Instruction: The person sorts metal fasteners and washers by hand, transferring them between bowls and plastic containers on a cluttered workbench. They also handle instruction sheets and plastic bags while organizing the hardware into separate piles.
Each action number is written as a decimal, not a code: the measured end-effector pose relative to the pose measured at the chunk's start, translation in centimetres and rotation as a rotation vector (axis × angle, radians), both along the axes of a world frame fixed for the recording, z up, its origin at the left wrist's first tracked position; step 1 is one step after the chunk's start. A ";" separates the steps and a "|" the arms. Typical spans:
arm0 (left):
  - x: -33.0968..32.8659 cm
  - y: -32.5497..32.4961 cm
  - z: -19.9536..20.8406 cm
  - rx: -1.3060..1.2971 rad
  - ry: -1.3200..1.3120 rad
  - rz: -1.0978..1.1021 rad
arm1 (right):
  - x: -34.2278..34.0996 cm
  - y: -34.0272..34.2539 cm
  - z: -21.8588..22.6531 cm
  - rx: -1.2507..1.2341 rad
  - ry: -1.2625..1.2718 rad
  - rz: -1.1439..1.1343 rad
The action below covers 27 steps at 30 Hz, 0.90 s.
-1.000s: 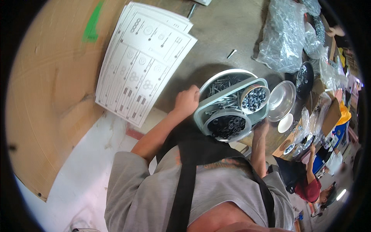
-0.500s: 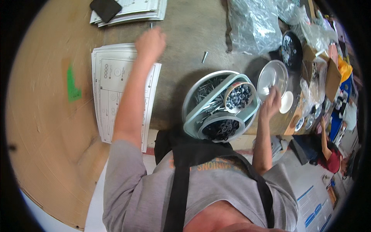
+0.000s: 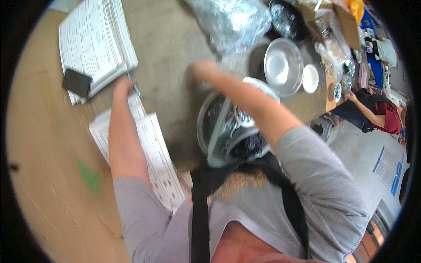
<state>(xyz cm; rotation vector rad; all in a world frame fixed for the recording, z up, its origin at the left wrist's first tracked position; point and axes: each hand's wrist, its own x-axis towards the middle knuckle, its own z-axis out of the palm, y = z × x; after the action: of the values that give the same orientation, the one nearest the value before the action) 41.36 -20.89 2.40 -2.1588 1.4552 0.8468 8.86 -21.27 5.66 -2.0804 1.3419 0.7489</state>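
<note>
My left hand (image 3: 122,84) is curled beside the lower edge of a thick stack of printed sheets (image 3: 94,37). A slim metal piece, apparently a bolt (image 3: 137,90), shows against its right side; whether the fingers grip it cannot be made out. My right hand (image 3: 204,72) is smeared by motion above the bare tabletop, left of the plastic bag; its fingers and anything in them are blurred. Under my right forearm stands a large basin (image 3: 202,125) with a light green tray, a bowl of small metal nuts (image 3: 244,117) and a bowl of black rings (image 3: 245,148).
A dark phone-like slab (image 3: 76,83) lies on the stack; more printed sheets (image 3: 160,162) lie nearer me. To the right are a clear plastic bag (image 3: 237,24), an empty steel bowl (image 3: 283,65), a white dish (image 3: 310,79) and a black bowl (image 3: 287,19). Another person (image 3: 381,116) works at far right.
My right hand has swung left from the steel bowl to the open tabletop. The whole view has turned, and my left hand stays near the stack's lower edge.
</note>
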 end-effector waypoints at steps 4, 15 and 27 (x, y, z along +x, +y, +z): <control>-0.3 0.4 0.8 0.160 0.002 0.184 | -1.3 -2.4 2.4 -0.036 -0.231 -0.105; -10.9 9.2 14.8 -0.632 0.256 0.080 | -5.4 8.1 14.5 -0.175 -0.369 0.413; -4.4 2.9 10.4 -0.245 -0.111 0.208 | -26.0 18.7 12.4 -0.611 -0.708 -0.927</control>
<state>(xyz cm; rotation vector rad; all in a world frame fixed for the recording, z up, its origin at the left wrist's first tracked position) 36.96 -18.02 12.82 -2.5306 1.3564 0.6298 -17.10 -2.55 18.07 -1.5175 1.9212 -0.7875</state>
